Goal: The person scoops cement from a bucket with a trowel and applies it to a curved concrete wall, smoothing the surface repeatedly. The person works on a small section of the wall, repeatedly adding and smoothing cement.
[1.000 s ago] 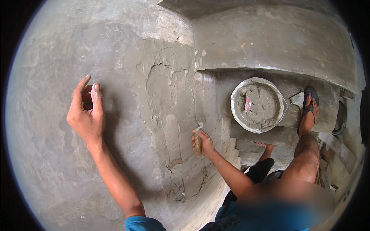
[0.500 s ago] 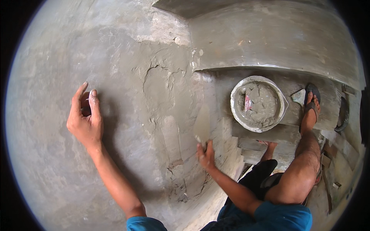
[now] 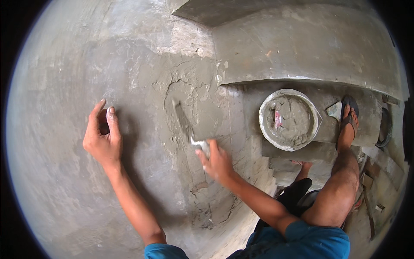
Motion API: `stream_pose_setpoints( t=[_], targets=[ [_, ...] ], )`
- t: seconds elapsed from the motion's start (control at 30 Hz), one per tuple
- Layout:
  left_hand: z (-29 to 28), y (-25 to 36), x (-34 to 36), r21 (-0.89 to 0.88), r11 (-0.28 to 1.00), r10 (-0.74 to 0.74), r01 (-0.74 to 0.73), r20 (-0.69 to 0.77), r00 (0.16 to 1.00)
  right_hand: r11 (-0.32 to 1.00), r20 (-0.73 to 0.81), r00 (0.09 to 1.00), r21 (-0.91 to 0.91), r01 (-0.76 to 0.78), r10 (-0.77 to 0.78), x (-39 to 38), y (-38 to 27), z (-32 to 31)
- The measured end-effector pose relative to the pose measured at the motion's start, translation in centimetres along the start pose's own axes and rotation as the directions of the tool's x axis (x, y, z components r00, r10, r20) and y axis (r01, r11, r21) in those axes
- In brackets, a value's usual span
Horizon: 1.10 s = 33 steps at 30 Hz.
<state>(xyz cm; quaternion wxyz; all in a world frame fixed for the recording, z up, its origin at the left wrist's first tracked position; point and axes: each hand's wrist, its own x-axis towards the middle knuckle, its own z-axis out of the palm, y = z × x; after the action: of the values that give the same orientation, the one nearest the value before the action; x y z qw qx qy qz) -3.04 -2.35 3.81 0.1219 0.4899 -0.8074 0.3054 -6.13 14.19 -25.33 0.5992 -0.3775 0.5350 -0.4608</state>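
My right hand point(image 3: 218, 163) is wrapped round the pale handle of a mortar-smeared trowel point(image 3: 183, 123). The trowel's blade appears edge-on, slanting up and left over the patch of wet grey mortar point(image 3: 207, 116) on the wall. Whether the blade touches the mortar I cannot tell. To the left, my left hand point(image 3: 103, 138) is raised by the smoother grey wall surface point(image 3: 56, 151), empty as far as I see. Its thumb and forefinger are apart, the other fingers curled and partly hidden. On the right stands a round bucket point(image 3: 264, 129) of wet mortar point(image 3: 297, 114).
A red-and-white piece point(image 3: 278, 118) shows inside the bucket. The bucket stands on a concrete step point(image 3: 366, 125), beside my sandalled foot point(image 3: 350, 116) and a flat pale piece point(image 3: 334, 110). Above it juts a concrete ledge point(image 3: 302, 52). Debris lies at the lower right.
My right hand has moved up and left with the trowel, from the patch's right side to over its middle. The blade has turned from flat-on to edge-on. My left hand stays raised.
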Motion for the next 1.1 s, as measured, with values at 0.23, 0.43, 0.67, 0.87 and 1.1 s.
stream_pose_setpoints(
  t=[0.23,0.43,0.67,0.87,1.1],
  targets=[
    [0.8,0.4,-0.1,0.342,0.895,0.222,-0.286,0.213,0.951,0.989,-0.189,0.972,0.088,-0.122,0.136,10.9,3.0,-4.0],
    [2.5,0.9,-1.2,0.378,0.737,0.243,-0.560,0.625,0.742,0.971,-0.198,0.952,0.093,-0.219,0.234,13.6,3.8,-3.5],
    [3.6,1.0,-1.3,0.394,0.732,0.198,-0.555,0.657,0.727,0.922,-0.055,0.932,0.178,-0.345,0.359,14.4,2.0,-2.1],
    [3.7,1.0,-0.9,0.374,0.770,0.183,-0.517,0.647,0.740,0.985,-0.116,0.990,0.162,-0.057,0.076,12.5,-5.0,-2.4],
    [4.1,1.2,-0.5,0.350,0.798,0.186,-0.490,0.630,0.754,0.989,-0.001,0.994,0.091,0.113,-0.113,9.3,-8.5,-1.5]
  ],
)
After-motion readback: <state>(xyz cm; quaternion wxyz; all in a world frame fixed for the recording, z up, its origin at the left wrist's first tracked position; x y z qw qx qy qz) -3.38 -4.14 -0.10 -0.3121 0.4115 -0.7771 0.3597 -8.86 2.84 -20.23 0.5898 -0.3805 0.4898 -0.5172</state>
